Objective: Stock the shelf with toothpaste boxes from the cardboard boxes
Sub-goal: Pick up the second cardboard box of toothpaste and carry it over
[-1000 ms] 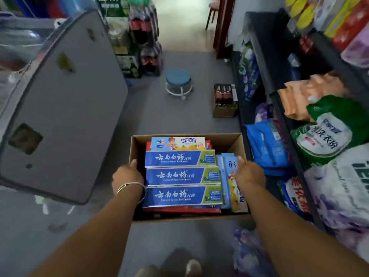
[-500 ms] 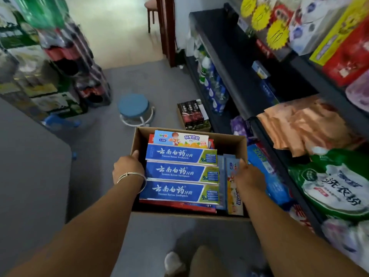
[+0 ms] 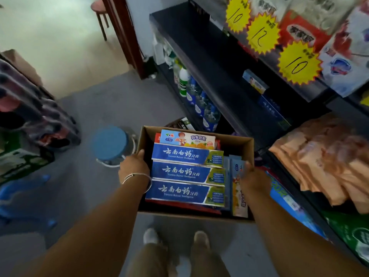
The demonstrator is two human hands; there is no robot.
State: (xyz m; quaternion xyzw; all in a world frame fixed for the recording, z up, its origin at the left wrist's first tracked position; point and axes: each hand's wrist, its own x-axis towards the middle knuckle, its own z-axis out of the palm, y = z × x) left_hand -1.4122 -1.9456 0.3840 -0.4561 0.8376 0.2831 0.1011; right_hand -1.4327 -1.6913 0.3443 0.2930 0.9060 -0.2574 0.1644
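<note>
Carton point(image 3: 237, 142): open cardboard, held in front of you above the grey floor point(image 3: 103, 108), just beside the dark shelf point(image 3: 215, 76) on your right.

Left hand point(image 3: 134, 166): clasps the carton's left wall, thumb over the rim, other fingers hidden outside it. A thin bracelet point(image 3: 137, 175) circles the wrist.

Right hand point(image 3: 253, 179): grips the right wall; blurred, so you cannot tell how its fingers lie.

Contents: three blue toothpaste boxes point(image 3: 186, 173) lying flat, side by side, on top; a child-themed box point(image 3: 187, 138) beyond them; red boxes point(image 3: 183, 205) showing beneath; slim boxes point(image 3: 237, 188) standing on edge along the right wall.

Shelf: two toothpaste boxes point(image 3: 263, 96) on the middle tier; bottles point(image 3: 191, 86) lower down; orange packs point(image 3: 323, 162) to the right; yellow price tags point(image 3: 299, 64) above.

Floor: blue stool point(image 3: 110, 142), just left of the carton. Your shoes point(image 3: 175, 236) show below.
</note>
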